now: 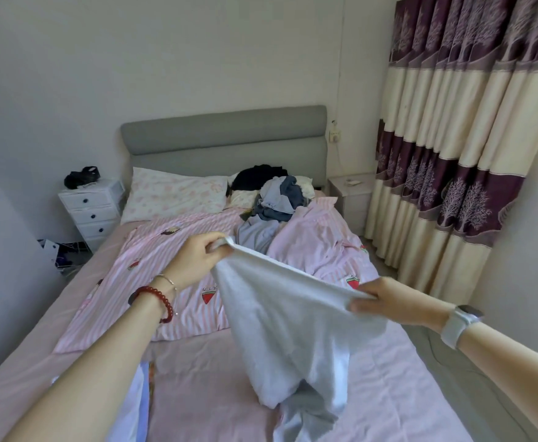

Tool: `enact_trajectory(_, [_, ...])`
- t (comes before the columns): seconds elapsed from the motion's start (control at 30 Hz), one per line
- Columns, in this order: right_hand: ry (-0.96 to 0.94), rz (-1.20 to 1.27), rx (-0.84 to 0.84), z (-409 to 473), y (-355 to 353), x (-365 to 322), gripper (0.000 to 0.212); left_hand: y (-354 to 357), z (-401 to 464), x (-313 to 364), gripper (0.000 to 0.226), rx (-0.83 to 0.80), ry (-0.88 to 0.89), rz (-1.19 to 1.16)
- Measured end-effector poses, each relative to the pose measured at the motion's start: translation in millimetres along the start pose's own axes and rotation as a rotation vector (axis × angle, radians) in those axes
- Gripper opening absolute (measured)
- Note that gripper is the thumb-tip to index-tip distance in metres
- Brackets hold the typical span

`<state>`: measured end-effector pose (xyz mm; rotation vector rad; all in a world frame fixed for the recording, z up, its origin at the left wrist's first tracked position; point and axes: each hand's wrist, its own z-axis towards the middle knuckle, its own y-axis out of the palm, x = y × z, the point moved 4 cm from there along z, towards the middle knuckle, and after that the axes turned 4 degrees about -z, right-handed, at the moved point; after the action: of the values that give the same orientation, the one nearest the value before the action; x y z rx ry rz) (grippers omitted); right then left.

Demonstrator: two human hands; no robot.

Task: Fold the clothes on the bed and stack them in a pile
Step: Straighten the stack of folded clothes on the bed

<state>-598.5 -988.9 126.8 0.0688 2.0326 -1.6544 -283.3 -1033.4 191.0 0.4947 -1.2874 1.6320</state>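
Above bed (216,371) | both hands pinch white garment (293,330) edge (taut)

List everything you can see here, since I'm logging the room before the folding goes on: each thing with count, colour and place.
White garment: one, held up over the near bed by its top edge.
Clothes heap: one, blue, grey and black, at the head of the bed on the right.
Quilt: one, pink striped, spread across the mid bed.
Pillow: one, pale floral, at the left by the headboard.
Headboard: one, grey, against the wall.
Drawer unit: one, white, left of the bed.
Black bag: one, atop the drawers.
Curtain: one, cream and purple, at the right.
Hands: left hand and right hand, each gripping the garment's edge.
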Motion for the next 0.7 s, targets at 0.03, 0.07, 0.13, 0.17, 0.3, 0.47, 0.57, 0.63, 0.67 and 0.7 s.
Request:
enact_trajectory(0.03, [0.027, -0.027, -0.054, 0, 6, 8, 0.042, -7, 2, -8, 0.029, 0.024, -0.024, 0.022])
enact_trajectory(0.07, [0.052, -0.039, -0.091, 2, 10, 14, 0.042, -12, 6, -15, 0.029, 0.030, -0.052, 0.047])
enact_trajectory(0.13, [0.090, -0.028, -0.116, 11, 12, 25, 0.036, -17, 15, -28, 0.025, 0.014, -0.108, 0.114])
enact_trajectory(0.17, [0.113, -0.055, -0.123, 19, 11, 29, 0.033, -19, 21, -33, 0.021, 0.023, -0.133, 0.158])
enact_trajectory(0.3, [0.326, -0.489, 0.192, 58, -32, 34, 0.035, -38, 59, -38, 0.011, 0.239, -0.220, 0.295])
enact_trajectory(0.47, [0.317, -0.339, 0.788, 95, -139, -9, 0.024, -88, 108, 11, 0.010, 0.602, -0.162, 0.276])
enact_trajectory(0.57, [0.167, -0.126, 1.012, 86, -182, -42, 0.023, -118, 113, 54, 0.016, 0.748, -0.025, 0.237])
enact_trajectory(0.63, [0.033, 0.054, 1.111, 70, -189, -57, 0.022, -128, 100, 73, 0.018, 0.767, 0.091, 0.229])
enact_trajectory(0.67, [-0.011, 0.135, 1.146, 61, -185, -61, 0.021, -129, 88, 77, 0.018, 0.759, 0.141, 0.227])
enact_trajectory(0.7, [-0.035, 0.211, 1.173, 50, -177, -60, 0.019, -127, 74, 78, 0.018, 0.741, 0.182, 0.233])
